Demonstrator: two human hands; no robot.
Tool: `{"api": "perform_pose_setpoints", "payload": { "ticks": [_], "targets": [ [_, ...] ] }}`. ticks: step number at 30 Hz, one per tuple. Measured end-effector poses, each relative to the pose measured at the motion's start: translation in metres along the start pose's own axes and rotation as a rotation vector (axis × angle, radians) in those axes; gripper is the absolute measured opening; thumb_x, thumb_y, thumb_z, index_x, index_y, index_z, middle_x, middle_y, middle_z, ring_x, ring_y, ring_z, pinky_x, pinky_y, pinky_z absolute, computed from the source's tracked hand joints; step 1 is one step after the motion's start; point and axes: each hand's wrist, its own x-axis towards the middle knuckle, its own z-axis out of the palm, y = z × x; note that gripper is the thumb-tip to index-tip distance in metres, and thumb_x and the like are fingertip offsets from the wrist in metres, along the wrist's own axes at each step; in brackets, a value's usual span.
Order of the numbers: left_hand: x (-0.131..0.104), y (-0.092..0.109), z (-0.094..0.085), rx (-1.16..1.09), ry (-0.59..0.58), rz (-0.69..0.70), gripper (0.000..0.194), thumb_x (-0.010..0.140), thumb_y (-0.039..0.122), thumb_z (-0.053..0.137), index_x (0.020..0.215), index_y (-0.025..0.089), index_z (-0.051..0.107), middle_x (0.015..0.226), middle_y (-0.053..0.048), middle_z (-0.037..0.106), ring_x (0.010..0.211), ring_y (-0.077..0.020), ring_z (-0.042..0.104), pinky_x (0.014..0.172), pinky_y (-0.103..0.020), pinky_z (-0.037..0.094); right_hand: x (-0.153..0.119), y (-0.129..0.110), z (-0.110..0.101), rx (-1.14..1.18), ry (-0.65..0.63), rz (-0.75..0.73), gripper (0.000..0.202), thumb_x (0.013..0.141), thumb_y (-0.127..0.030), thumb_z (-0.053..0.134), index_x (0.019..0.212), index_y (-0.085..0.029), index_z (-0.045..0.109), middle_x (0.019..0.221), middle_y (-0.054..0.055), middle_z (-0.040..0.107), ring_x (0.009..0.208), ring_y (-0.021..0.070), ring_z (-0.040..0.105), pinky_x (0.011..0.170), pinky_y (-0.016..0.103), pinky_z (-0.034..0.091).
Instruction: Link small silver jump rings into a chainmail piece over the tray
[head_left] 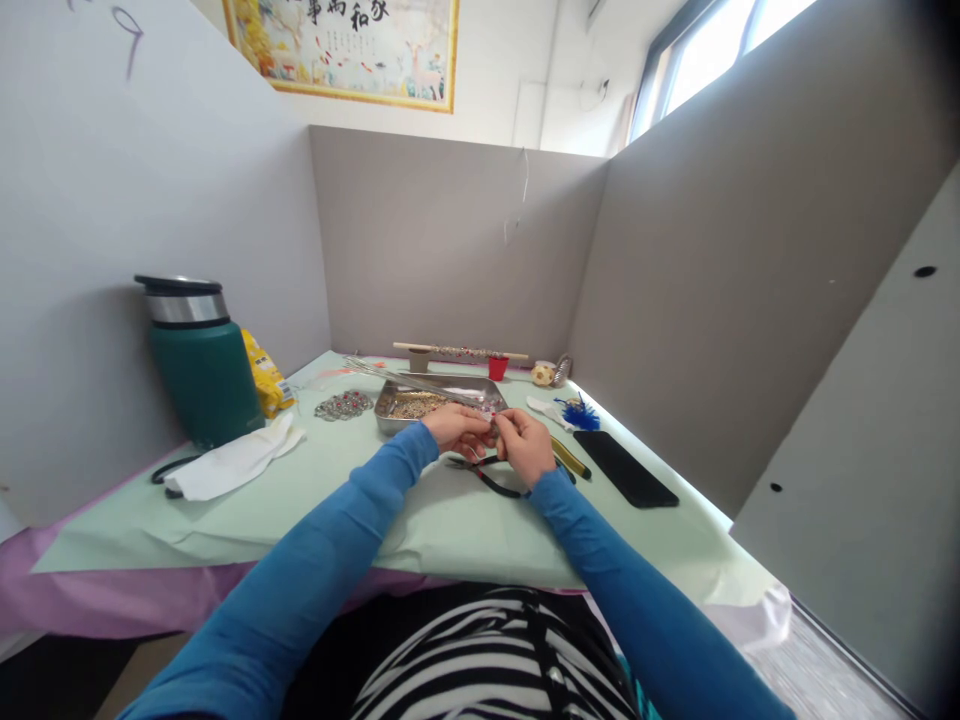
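My left hand (pixel 459 428) and my right hand (pixel 527 443) meet just in front of a metal tray (pixel 390 428). The fingers of both are pinched together around a small beaded piece (pixel 493 416) with a bit of red on it; most of it is hidden by the fingertips. Long thin wires (pixel 397 377) lie slanting over the tray, their near ends close to my left hand. Small gold-coloured beads (pixel 420 403) fill part of the tray. Below my hands rest pliers with black handles (pixel 501 488), and a yellow-handled tool (pixel 571 457) lies beside my right hand.
At left stand a green bottle (pixel 199 375), a yellow packet (pixel 264 372) and white tissue (pixel 236 462). A beaded chain pile (pixel 343 405) lies left of the tray. Behind, a stick (pixel 461 351) spans a red cup (pixel 497 368). A black phone (pixel 626 468) and blue tassel (pixel 580 413) lie right.
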Motion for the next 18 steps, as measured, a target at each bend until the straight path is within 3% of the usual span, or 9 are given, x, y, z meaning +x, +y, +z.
{"api": "perform_pose_setpoints", "payload": {
  "ticks": [10,16,18],
  "targets": [
    [0.0008,-0.002,-0.0044,-0.062,-0.001,-0.034,0.024,0.064,0.025,0.074,0.075,0.009,0.06,0.071,-0.008,0.066,0.05,-0.0118,0.059,0.047,-0.024,0.047,0.0014,0.0023,0.001,0.055,-0.023,-0.013,0.023,0.078,-0.042,0.049,0.076,-0.02,0.055,0.036,-0.007,0.044,0.035,0.0106,0.04,0.042,0.023,0.036],
    [0.0046,-0.0042,-0.0088,-0.126,0.084,-0.006,0.016,0.071,0.022,0.068,0.076,0.01,0.06,0.07,-0.006,0.065,0.048,-0.009,0.056,0.045,-0.021,0.044,-0.0014,0.0023,0.001,-0.054,0.008,-0.137,0.035,0.081,-0.038,0.046,0.108,-0.018,0.054,0.048,-0.005,0.055,0.044,0.0131,0.05,0.051,0.025,0.042],
    [0.0051,-0.0041,-0.0096,-0.152,0.132,0.0,0.015,0.071,0.022,0.068,0.076,0.011,0.06,0.067,-0.004,0.064,0.047,-0.0081,0.055,0.045,-0.02,0.043,-0.0011,0.0051,0.0004,-0.122,0.073,-0.195,0.033,0.081,-0.037,0.046,0.106,-0.017,0.055,0.055,-0.002,0.059,0.05,0.0139,0.053,0.056,0.026,0.044]
  ]
}}
